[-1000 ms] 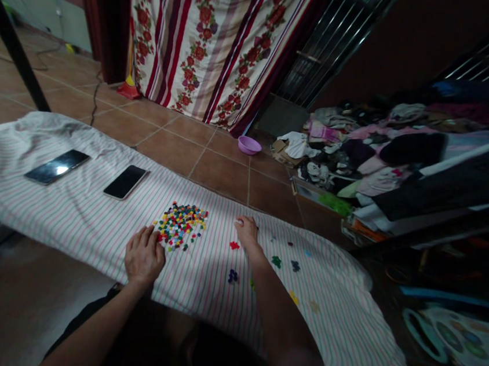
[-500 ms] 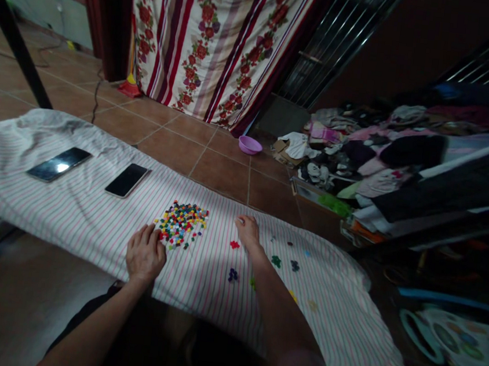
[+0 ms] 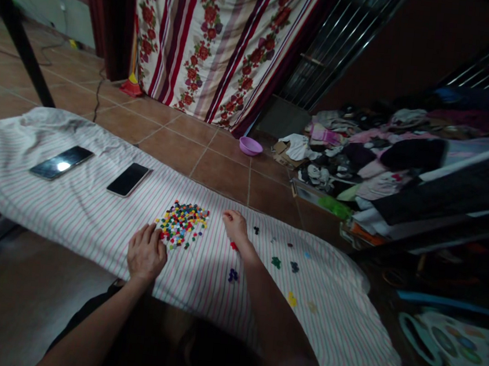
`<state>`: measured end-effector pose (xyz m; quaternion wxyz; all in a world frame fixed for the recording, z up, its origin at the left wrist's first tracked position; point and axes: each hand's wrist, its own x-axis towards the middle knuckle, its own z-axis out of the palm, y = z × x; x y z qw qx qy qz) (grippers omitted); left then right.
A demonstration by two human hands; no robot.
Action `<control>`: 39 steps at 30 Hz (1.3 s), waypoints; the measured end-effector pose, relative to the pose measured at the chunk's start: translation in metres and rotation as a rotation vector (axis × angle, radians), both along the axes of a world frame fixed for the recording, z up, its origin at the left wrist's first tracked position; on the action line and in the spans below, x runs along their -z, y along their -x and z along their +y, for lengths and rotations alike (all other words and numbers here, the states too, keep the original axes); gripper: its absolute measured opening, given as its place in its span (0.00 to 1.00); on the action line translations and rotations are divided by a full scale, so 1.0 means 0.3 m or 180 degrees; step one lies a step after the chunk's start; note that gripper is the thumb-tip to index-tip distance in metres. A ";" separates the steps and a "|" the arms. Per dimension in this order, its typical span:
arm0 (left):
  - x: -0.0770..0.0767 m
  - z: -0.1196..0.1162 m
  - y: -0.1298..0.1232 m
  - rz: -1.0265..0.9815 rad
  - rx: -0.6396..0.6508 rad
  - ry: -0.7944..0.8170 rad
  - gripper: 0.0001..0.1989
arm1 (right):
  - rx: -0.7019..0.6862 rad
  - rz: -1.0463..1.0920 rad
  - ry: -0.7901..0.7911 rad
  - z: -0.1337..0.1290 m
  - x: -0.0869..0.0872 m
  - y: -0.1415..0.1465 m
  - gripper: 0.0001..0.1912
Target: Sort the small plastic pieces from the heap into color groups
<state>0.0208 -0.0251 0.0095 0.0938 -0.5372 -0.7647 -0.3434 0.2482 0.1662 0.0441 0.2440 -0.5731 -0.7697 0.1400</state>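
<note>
The head view looks down on a striped cloth [image 3: 93, 208] with both hands on it; the left grip [image 3: 146, 255] sits at the near left edge of a heap of small coloured pieces [image 3: 181, 225], its fingers [image 3: 148, 234] apart and curved downward, their tips touching the heap, with nothing visibly clamped; the right grip [image 3: 234, 226] rests just right of the heap without touching it, its fingers drawn together, and whether they hold a piece I cannot tell; a red piece [image 3: 233, 245] lies just under the right wrist, a dark piece [image 3: 256, 229] just right of the right grip, and a purple cluster [image 3: 233, 275] nearer the person, below it; farther right of that grip lie a green piece [image 3: 276, 262], a navy piece [image 3: 294, 266] and a yellow piece [image 3: 291, 299]; left of the left grip, well apart from it, two phones [image 3: 61, 162] [image 3: 128, 179] lie flat on the cloth; beyond the right grip, past the cloth's far edge, a purple basin [image 3: 250, 146] sits on the tiled floor [image 3: 223, 172]; a heap of clothes [image 3: 374, 156] lies farther right; a floral curtain [image 3: 207, 39] hangs straight ahead, well beyond both grips.
</note>
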 end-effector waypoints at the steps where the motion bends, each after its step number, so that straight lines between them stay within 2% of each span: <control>1: 0.000 0.000 0.000 0.0020 -0.0003 -0.0010 0.15 | -0.0090 0.0040 0.0018 -0.005 0.006 0.021 0.11; 8: 0.003 0.001 0.001 0.0200 -0.0031 -0.0050 0.15 | -0.0506 0.0240 0.0074 -0.031 0.071 0.123 0.11; 13: 0.003 0.002 0.000 0.0240 -0.0048 -0.0080 0.15 | -0.0446 0.0280 -0.0021 -0.045 0.104 0.144 0.10; 19: 0.004 0.002 -0.002 0.0243 -0.0040 -0.0094 0.15 | -0.0375 0.0311 -0.0102 -0.051 0.117 0.144 0.07; 28: 0.007 0.006 0.000 0.0315 -0.0076 -0.0137 0.14 | -0.0194 0.0395 -0.0231 -0.061 0.105 0.111 0.12; 39: 0.002 0.002 0.000 0.0382 -0.0065 -0.0118 0.14 | 0.0220 0.0330 -0.0553 -0.037 0.078 -0.012 0.14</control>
